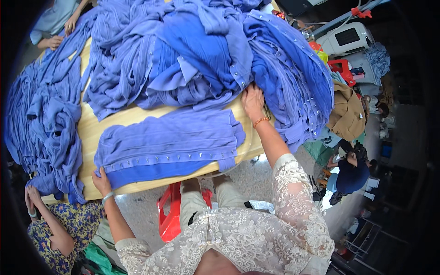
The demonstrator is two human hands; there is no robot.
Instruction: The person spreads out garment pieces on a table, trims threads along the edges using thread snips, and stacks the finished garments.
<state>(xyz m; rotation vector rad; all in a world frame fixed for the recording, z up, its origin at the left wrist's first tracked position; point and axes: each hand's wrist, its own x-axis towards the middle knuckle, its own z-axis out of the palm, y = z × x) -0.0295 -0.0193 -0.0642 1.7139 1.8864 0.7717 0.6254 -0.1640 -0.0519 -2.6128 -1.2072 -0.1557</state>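
A blue button-front shirt lies flattened along the near table edge, its row of light snaps or buttons facing me. At its left end, my left hand is closed on the corner, thumb on top. My right hand, with an orange bead bracelet at the wrist, reaches past the shirt's right end. Its fingers are closed on the cloth where the big middle heap of blue garments meets a stack of blue shirts; the fingertips are partly hidden in the folds.
The pale wooden table also carries blue garments on the left. Other people's hands touch cloth at the far left and near left. A red plastic stool stands under the near edge. Brown cloth lies at the right.
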